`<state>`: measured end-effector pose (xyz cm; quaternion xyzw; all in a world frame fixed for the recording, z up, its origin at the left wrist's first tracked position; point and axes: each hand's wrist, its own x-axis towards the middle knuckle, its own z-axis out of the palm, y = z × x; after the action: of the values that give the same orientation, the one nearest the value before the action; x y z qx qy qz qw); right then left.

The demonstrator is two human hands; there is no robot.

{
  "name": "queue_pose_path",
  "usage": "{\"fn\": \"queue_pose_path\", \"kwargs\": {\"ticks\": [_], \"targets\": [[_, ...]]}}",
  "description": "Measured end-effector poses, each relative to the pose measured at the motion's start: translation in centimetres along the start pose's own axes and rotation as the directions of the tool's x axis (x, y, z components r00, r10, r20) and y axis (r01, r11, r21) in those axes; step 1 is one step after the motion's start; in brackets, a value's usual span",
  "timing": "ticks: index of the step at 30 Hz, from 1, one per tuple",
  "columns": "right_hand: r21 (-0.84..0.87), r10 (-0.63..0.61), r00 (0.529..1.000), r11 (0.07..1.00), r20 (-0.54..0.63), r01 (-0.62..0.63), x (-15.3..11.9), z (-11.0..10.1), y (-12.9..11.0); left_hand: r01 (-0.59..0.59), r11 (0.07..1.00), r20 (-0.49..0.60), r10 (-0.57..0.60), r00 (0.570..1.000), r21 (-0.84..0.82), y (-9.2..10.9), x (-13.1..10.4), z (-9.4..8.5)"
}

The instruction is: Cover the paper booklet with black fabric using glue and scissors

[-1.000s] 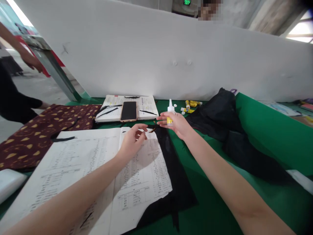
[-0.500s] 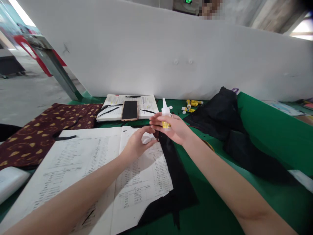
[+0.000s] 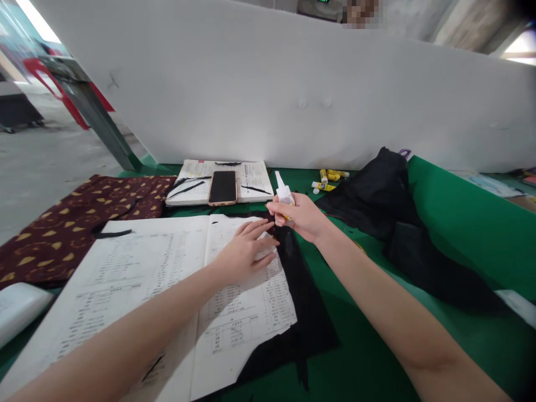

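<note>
Left hand (image 3: 242,254) has flattened over the page (image 3: 238,335), fingers spread, apparently steadying it, while the right hand's (image 3: 302,216) fingers clasp the tilted bottle (image 3: 285,195).

The white and yellow bottle (image 3: 285,195), pointy tip up, leans left near the far right corner of the big, open, printed book (image 3: 134,268).

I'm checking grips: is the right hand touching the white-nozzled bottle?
Touching. The head view shows the right hand wrapped around the bottle.
</note>
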<state>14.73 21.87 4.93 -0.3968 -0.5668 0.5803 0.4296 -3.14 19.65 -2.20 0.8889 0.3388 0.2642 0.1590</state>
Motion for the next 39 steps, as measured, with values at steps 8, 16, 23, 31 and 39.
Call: {"fn": "queue_pose_path", "kwargs": {"ticks": [8,16,23,31,39], "targets": [[0.036,0.029,0.999,0.999,0.044,-0.031,-0.7,0.0,-1.2,0.067,0.996,-0.069,-0.071,0.995,-0.059,-0.2,0.1,0.2],[-0.272,-0.151,0.919,0.961,-0.364,0.051,1.5,-2.4,1.1,0.278,0.899,-0.485,-0.420,0.767,-0.339,-1.6,0.3,-1.5],[-0.418,-0.258,0.917,0.901,-0.305,0.114,1.4,-1.8,1.7,0.139,0.799,-0.469,-0.474,0.745,-0.585,-0.3,0.0,-1.5],[-0.567,-0.236,0.927,0.823,-0.292,0.031,1.6,-2.7,1.7,0.158,0.790,-0.342,-0.424,0.839,-0.592,1.3,0.5,-2.3],[-0.696,-0.347,0.821,0.714,-0.453,-0.082,1.6,-9.2,0.8,0.360,0.841,-0.151,-0.450,0.880,-0.404,2.0,-2.4,-4.9]]}}
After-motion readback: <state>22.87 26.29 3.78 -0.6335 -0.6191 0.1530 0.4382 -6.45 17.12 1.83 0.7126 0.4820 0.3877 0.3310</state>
